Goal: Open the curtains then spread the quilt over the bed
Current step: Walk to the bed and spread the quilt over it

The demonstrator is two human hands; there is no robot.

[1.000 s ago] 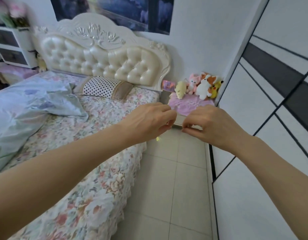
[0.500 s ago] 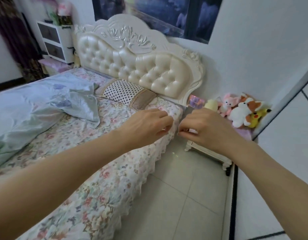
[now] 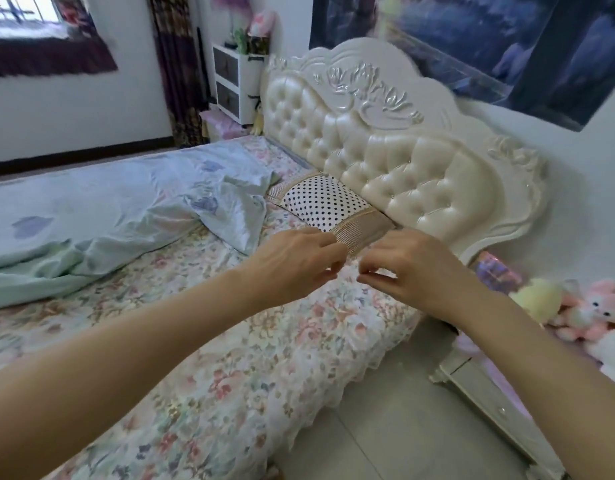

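Observation:
A pale blue-green quilt (image 3: 108, 216) lies crumpled over the left half of the bed (image 3: 229, 358), leaving the floral sheet bare on the near side. A dark patterned curtain (image 3: 176, 71) hangs bunched in the far corner, to the right of a window (image 3: 22, 15) at the top left. My left hand (image 3: 292, 261) and my right hand (image 3: 416, 268) hover close together above the bed's near corner. Their fingertips are pinched and nearly touch. Nothing shows in either hand. Both hands are well right of the quilt's nearest corner.
A polka-dot pillow (image 3: 325, 200) rests against the cream tufted headboard (image 3: 403, 161). To the right stands a white nightstand (image 3: 489, 382) with plush toys (image 3: 593, 306). A white drawer unit (image 3: 235, 84) stands beyond the bed. Tiled floor (image 3: 385, 427) runs along the bed's near side.
The view has swung left, from the wardrobe and floor toward the bed, curtain and window. My hands stay together in front of me, now over the bed's corner.

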